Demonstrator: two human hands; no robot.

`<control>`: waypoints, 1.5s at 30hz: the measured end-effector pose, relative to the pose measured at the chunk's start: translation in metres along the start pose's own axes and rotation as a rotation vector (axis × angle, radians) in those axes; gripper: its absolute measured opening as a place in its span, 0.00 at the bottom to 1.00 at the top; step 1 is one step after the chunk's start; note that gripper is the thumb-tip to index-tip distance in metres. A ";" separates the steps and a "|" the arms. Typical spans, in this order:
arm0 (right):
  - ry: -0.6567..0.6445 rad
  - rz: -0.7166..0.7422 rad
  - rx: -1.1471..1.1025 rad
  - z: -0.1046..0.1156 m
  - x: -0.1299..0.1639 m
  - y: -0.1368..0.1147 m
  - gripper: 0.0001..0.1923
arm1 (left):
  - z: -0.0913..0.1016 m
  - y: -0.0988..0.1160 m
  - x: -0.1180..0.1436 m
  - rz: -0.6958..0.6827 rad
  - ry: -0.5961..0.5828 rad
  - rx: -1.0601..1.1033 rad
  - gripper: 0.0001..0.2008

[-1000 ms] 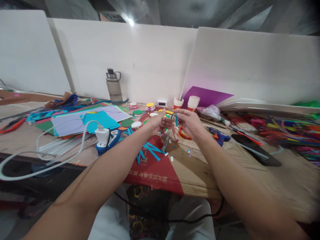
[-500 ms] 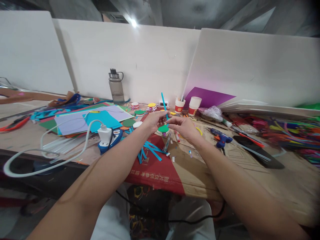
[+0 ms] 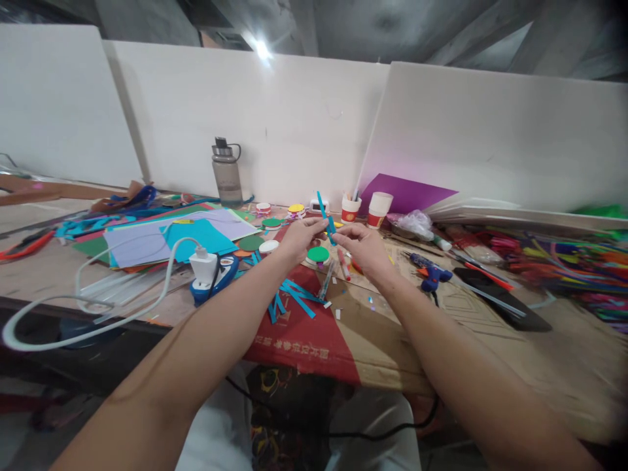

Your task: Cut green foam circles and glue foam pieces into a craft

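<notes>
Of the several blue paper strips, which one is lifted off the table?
The blue strip pinched between the left hand and right hand, pointing upward; the other blue strips lie flat on the cardboard.

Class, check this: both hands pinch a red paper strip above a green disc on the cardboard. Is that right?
Not quite. The head view shows the strip is blue, not red. Left hand and right hand do pinch it above the green disc on the cardboard.
</notes>
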State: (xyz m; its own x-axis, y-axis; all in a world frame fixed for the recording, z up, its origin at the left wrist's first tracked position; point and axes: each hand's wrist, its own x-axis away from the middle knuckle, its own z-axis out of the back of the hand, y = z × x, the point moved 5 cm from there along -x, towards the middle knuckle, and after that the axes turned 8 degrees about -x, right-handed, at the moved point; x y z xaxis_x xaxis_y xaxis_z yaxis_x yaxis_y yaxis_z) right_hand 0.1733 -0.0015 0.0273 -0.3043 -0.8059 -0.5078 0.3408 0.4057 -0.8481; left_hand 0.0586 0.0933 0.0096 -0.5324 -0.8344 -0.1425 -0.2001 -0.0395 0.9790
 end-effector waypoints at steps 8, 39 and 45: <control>0.136 -0.089 -0.154 0.012 -0.003 0.010 0.12 | -0.024 0.000 0.015 -0.060 -0.201 -0.133 0.21; 0.228 -0.152 -0.518 0.008 -0.004 0.013 0.18 | -0.034 -0.002 0.020 -0.109 -0.346 -0.384 0.16; 0.198 -0.211 -0.503 0.009 -0.005 0.017 0.19 | -0.034 -0.005 0.020 -0.073 -0.355 -0.409 0.16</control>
State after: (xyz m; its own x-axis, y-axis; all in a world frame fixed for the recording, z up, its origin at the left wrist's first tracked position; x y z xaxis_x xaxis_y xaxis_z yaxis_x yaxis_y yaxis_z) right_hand 0.1884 0.0059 0.0168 -0.4972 -0.8150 -0.2977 -0.1953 0.4394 -0.8768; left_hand 0.0772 0.0584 0.0072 -0.7884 -0.5873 -0.1831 0.0520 -0.3601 0.9315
